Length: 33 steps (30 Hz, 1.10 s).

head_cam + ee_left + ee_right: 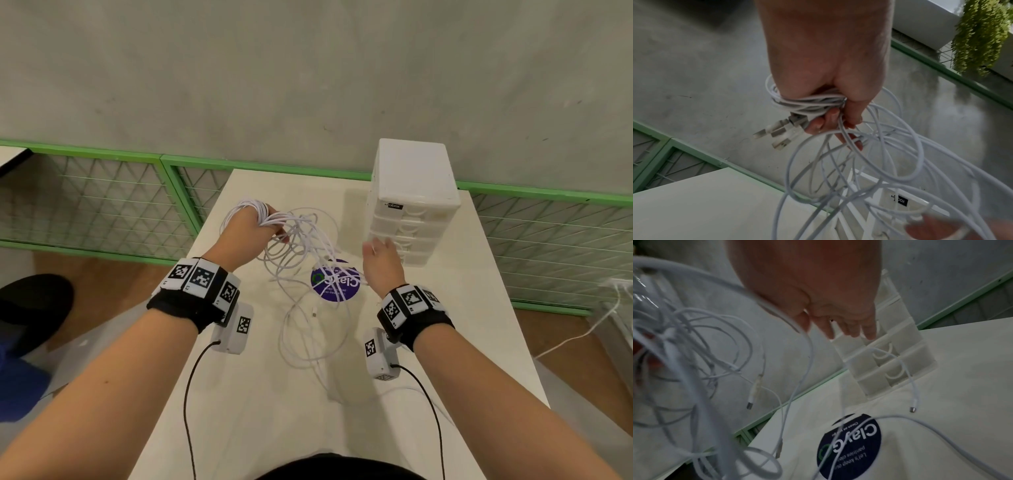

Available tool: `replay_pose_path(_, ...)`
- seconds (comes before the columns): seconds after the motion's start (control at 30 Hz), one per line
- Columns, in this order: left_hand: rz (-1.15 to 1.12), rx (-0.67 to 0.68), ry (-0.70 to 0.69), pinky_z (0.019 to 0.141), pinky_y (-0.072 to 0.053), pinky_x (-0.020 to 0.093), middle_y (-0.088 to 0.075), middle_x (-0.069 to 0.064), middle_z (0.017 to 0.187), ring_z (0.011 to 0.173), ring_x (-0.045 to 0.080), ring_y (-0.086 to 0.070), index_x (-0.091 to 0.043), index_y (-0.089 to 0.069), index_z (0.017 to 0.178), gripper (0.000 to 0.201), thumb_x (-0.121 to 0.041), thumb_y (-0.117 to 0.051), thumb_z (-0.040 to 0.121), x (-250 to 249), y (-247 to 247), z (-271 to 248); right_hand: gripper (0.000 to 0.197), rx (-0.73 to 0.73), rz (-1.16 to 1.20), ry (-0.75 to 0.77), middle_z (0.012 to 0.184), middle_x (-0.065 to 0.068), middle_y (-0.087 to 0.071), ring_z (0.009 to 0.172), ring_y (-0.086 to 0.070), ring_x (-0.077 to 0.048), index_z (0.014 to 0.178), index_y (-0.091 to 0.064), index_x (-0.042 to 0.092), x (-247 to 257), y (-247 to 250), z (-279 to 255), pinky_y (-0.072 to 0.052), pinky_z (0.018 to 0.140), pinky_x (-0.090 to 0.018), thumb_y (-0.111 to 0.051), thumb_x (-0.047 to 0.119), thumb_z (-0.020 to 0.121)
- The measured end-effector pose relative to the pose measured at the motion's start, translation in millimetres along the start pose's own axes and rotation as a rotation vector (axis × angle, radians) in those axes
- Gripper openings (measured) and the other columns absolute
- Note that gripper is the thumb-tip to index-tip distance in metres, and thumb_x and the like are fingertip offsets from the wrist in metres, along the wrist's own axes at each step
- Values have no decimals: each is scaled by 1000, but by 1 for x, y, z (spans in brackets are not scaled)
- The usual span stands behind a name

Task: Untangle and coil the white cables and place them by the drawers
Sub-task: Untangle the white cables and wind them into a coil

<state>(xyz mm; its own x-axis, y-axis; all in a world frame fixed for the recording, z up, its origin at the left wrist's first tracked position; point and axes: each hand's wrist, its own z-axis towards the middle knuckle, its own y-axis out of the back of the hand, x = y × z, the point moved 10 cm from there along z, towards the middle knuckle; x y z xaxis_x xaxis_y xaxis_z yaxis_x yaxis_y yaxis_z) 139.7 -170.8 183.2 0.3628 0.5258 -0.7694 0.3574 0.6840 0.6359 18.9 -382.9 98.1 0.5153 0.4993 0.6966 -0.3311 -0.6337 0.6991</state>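
My left hand (251, 224) (830, 104) is raised over the table and grips a bundle of white cables (301, 246) (869, 162) wound round its fingers, with several plug ends (777, 134) sticking out of the fist. Tangled loops hang from it down to the tabletop. My right hand (380, 260) (838, 324) hovers open to the right, fingers straight, holding nothing. One cable (797, 353) passes in front of it. The white drawer unit (411, 202) (885, 360) (898, 201) stands just beyond the right hand.
The cream table (462, 325) carries a round purple sticker (335, 282) (851, 447) under the hanging loops. A green mesh fence (102, 192) and grey wall run behind. Another white cable (582, 329) lies on the floor at the right.
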Motion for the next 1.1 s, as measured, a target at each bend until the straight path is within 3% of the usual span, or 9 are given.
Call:
replay_pose_path(0.07, 5, -13, -16, 43, -32, 18, -62, 3, 63, 46, 5, -46, -8, -70, 70, 25, -7, -56, 91, -9, 1, 1, 47, 94, 307, 92, 135, -8, -53, 123, -45, -19, 126, -55, 9, 24, -1, -14, -31, 101, -30, -32, 41, 100)
replay_pose_path(0.17, -13, -90, 0, 39, -26, 17, -51, 5, 56, 39, 6, -39, -1, -68, 72, 25, -7, -53, 92, -19, 11, 5, 68, 261, 580, 178, 126, 0, -61, 114, -55, -10, 135, -51, 17, 53, -4, -27, -33, 107, -33, -42, 63, 84)
replay_pose_path(0.3, -75, -199, 38, 37, -26, 19, -51, 5, 57, 42, 9, -38, -3, -66, 71, 23, -6, -52, 90, -32, 30, 11, 95, 337, 348, 249, 128, 6, -54, 113, -56, -14, 150, -14, 27, 59, -16, -24, -42, 99, -30, -71, 47, 76)
replay_pose_path(0.43, -120, -234, -72, 39, -28, 13, -54, 2, 57, 40, 3, -43, -1, -62, 68, 24, -5, -54, 90, -65, 41, 14, 44, 315, 276, 181, 102, -6, -67, 72, -67, -17, 133, -50, 9, 38, -23, -15, -51, 67, -16, -52, 4, 89)
replay_pose_path(0.57, -85, -205, -85, 35, -30, 13, -58, 0, 57, 35, 3, -42, -6, -64, 67, 26, -7, -53, 90, -73, 37, 14, 29, 158, 441, 54, 66, -8, -60, 47, -55, -9, 112, -61, 5, 13, -2, -2, -45, 50, -17, -38, 2, 95)
replay_pose_path(0.63, -58, -192, -61, 32, -27, 13, -60, 3, 59, 31, 2, -41, -2, -66, 70, 26, -7, -52, 91, -70, 33, 14, 25, 10, 386, 79, 71, -4, -59, 54, -51, -10, 105, -65, 12, 9, 21, 3, -41, 48, -16, -42, 9, 96)
replay_pose_path(0.8, -28, -135, 34, 33, -30, 15, -64, 16, 66, 35, 6, -41, 6, -65, 66, 32, -9, -51, 91, -55, 26, 13, 25, -213, 299, 79, 89, -2, -66, 73, -56, -20, 99, -72, 17, -3, 60, 9, -39, 67, -27, -48, 19, 92)
replay_pose_path(0.9, -4, -123, 80, 39, -34, 22, -54, 16, 58, 45, 23, -41, 0, -62, 57, 35, -13, -52, 87, -47, 22, 12, 24, -234, 275, 59, 89, -1, -66, 79, -57, -21, 103, -71, 17, -10, 62, 11, -38, 68, -25, -50, 22, 93)
replay_pose_path(1.1, -133, -73, 149, 50, -35, 27, -59, 26, 67, 53, 24, -45, -8, -56, 58, 36, -20, -52, 91, -30, 12, 11, 26, -76, 493, 122, 92, -2, -63, 83, -59, -16, 107, -62, 19, 1, 36, 9, -50, 79, -29, -70, 21, 83)
